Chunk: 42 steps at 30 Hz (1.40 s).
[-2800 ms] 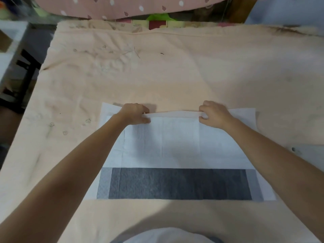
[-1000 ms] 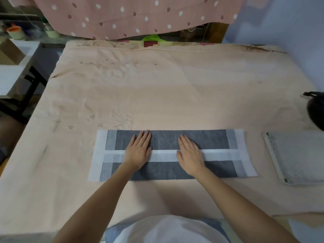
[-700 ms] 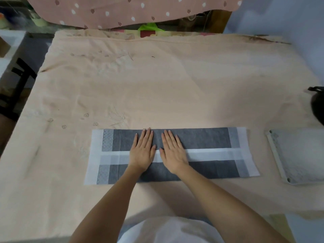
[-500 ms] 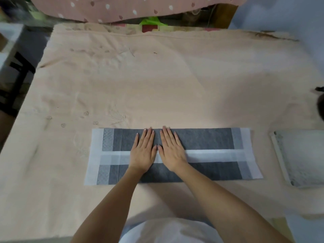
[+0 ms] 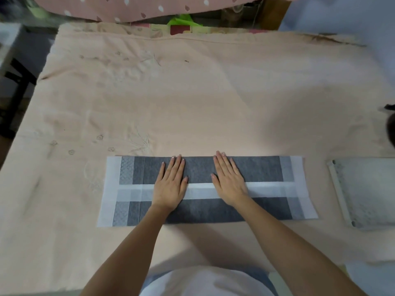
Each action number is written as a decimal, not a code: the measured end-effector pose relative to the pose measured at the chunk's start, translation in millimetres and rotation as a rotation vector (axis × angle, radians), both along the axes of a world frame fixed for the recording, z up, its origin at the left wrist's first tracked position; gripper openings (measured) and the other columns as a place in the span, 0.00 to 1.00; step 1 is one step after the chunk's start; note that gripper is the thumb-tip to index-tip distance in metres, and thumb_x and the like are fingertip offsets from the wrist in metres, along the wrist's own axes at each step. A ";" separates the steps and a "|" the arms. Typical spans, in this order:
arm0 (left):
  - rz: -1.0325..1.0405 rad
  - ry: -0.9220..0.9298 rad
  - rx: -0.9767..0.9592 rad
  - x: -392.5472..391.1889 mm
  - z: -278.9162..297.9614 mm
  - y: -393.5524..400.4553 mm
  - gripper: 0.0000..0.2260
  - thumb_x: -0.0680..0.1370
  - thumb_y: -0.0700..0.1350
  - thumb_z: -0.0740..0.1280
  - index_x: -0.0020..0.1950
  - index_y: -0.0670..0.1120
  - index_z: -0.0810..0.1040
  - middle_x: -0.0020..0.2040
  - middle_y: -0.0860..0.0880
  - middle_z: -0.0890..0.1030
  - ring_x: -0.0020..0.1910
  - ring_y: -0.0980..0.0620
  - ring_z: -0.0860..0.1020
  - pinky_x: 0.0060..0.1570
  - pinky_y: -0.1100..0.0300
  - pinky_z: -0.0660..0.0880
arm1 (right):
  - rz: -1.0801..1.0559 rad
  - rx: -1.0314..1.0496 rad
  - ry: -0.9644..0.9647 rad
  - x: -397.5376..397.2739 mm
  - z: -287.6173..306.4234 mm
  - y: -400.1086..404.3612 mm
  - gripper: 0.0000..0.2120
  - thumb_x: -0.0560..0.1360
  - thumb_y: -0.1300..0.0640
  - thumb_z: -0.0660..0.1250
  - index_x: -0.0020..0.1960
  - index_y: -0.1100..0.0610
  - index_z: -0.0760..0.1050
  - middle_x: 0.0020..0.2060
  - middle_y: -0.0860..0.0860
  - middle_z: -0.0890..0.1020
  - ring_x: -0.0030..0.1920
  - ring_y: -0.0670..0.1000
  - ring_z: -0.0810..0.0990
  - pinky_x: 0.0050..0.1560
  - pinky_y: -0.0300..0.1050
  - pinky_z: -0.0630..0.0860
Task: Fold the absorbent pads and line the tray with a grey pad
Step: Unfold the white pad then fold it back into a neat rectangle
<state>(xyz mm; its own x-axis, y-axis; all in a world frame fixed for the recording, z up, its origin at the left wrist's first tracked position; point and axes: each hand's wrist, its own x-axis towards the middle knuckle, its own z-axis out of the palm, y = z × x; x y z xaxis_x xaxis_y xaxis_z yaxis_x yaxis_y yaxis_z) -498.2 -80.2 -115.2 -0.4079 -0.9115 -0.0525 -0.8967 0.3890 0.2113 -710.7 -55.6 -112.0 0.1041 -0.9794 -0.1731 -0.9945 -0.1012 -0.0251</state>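
A grey absorbent pad [image 5: 263, 169] with white borders lies folded into a long strip on the peach cloth, two grey flaps meeting at a white band along its middle. My left hand [image 5: 171, 184] lies flat on the strip left of centre, fingers straight. My right hand [image 5: 228, 181] lies flat right of centre, fingers straight too. Both palms press the folded flaps down. A pale tray [image 5: 339, 195] sits on the cloth just past the strip's right end, partly cut off by the frame edge.
The peach cloth [image 5: 192, 103] covers the whole table, wide and bare beyond the pad. A dark object [image 5: 391, 129] shows at the right edge above the tray. A pink dotted fabric [image 5: 128, 7] hangs at the back. A dark stool [image 5: 17, 82] stands off the table's left.
Since the far white flap was folded over, both hands pressed the strip flat side by side. They have now slid apart along it, left hand leftward, right hand rightward.
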 end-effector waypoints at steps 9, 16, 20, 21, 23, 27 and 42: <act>0.010 -0.006 -0.002 -0.5 -2.1 0.1 0.27 0.80 0.54 0.44 0.76 0.42 0.58 0.76 0.47 0.57 0.76 0.50 0.52 0.74 0.49 0.49 | -0.165 -0.006 -0.018 -75.1 0.1 12.6 0.28 0.81 0.46 0.38 0.75 0.58 0.35 0.75 0.51 0.38 0.75 0.47 0.35 0.74 0.45 0.34; 0.012 -0.030 -0.006 -2.2 0.7 1.9 0.27 0.80 0.54 0.44 0.76 0.42 0.57 0.76 0.47 0.57 0.76 0.49 0.54 0.74 0.49 0.51 | -0.328 0.014 -0.032 -141.5 3.2 23.6 0.28 0.82 0.48 0.43 0.76 0.59 0.39 0.76 0.52 0.42 0.75 0.47 0.38 0.74 0.43 0.34; 0.023 -0.025 -0.012 -2.9 1.2 -0.1 0.27 0.80 0.54 0.44 0.75 0.41 0.57 0.76 0.47 0.58 0.75 0.49 0.54 0.74 0.49 0.51 | -0.402 0.026 -0.048 -173.2 2.6 29.5 0.27 0.82 0.49 0.43 0.75 0.59 0.37 0.76 0.53 0.40 0.75 0.48 0.38 0.75 0.45 0.36; 0.025 -0.028 -0.013 -3.3 1.4 -0.2 0.27 0.80 0.54 0.45 0.75 0.41 0.58 0.76 0.47 0.58 0.75 0.49 0.54 0.74 0.49 0.51 | -0.445 0.028 -0.058 -180.6 2.2 31.4 0.27 0.82 0.49 0.43 0.75 0.59 0.37 0.76 0.54 0.41 0.76 0.48 0.38 0.75 0.46 0.37; 0.024 -0.045 -0.011 -3.5 1.9 0.5 0.27 0.80 0.54 0.44 0.75 0.42 0.57 0.76 0.47 0.58 0.75 0.50 0.53 0.74 0.50 0.50 | -0.498 0.050 -0.073 -192.5 1.9 34.8 0.28 0.82 0.49 0.43 0.75 0.60 0.37 0.76 0.55 0.41 0.76 0.49 0.39 0.76 0.47 0.38; 0.025 -0.067 0.001 -3.0 0.9 -0.6 0.27 0.80 0.55 0.42 0.76 0.43 0.54 0.77 0.48 0.54 0.76 0.51 0.50 0.75 0.51 0.47 | -0.521 0.060 -0.090 -192.2 3.5 35.0 0.27 0.82 0.50 0.44 0.76 0.61 0.39 0.77 0.55 0.42 0.76 0.51 0.40 0.76 0.49 0.39; 0.013 -0.072 0.031 -2.7 -1.1 0.9 0.27 0.79 0.56 0.37 0.76 0.45 0.46 0.77 0.50 0.48 0.76 0.52 0.44 0.74 0.54 0.39 | -0.084 -0.021 -0.168 48.9 5.6 -3.8 0.28 0.82 0.48 0.40 0.75 0.60 0.36 0.76 0.54 0.39 0.75 0.52 0.35 0.75 0.50 0.35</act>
<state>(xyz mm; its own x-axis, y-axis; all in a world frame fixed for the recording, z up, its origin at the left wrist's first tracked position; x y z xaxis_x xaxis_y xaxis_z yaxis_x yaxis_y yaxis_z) -500.9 -79.3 -116.3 -0.3906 -0.9140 -0.1094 -0.9147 0.3719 0.1581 -661.8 -59.4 -106.4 0.0473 -0.9890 -0.1401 -0.9814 -0.0199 -0.1908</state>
